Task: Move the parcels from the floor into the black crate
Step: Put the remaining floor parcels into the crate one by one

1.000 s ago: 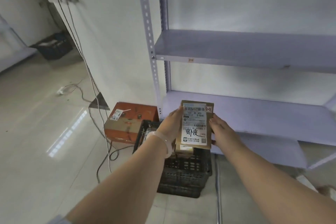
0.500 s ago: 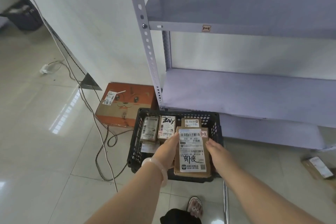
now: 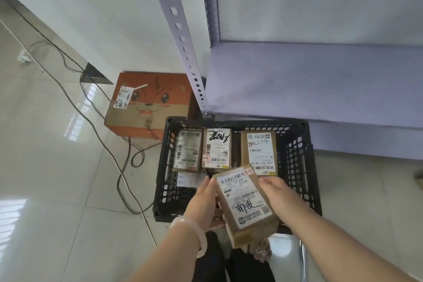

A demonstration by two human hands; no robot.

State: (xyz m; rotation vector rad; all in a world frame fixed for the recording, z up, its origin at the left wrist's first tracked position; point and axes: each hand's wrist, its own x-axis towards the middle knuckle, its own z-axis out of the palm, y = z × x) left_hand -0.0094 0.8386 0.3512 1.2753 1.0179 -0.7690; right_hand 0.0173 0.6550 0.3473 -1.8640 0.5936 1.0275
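The left hand [image 3: 207, 205] and right hand [image 3: 278, 192] grasp a brown parcel [image 3: 246, 205] by its long sides over the crate [image 3: 297, 158] near edge, label up, long axis pointing toward the far-left corner.

Looks like a parcel pickup point or a small courier stockroom, not anybody's home. There's a bare slotted-angle metal shelving rack [image 3: 315, 80] in pale lilac against a plain white wall [image 3: 103, 18], glossy light floor tiles [image 3: 57, 178] with loose cables [image 3: 109, 135] trailing across them, and a black plastic crate [image 3: 297, 155] on the floor with small brown parcels [image 3: 216, 147] in it, each with a printed shipping label, barcodes and handwritten marker notes. Beside the crate sits an orange cartoon-face carton [image 3: 148, 107] with its own courier label.
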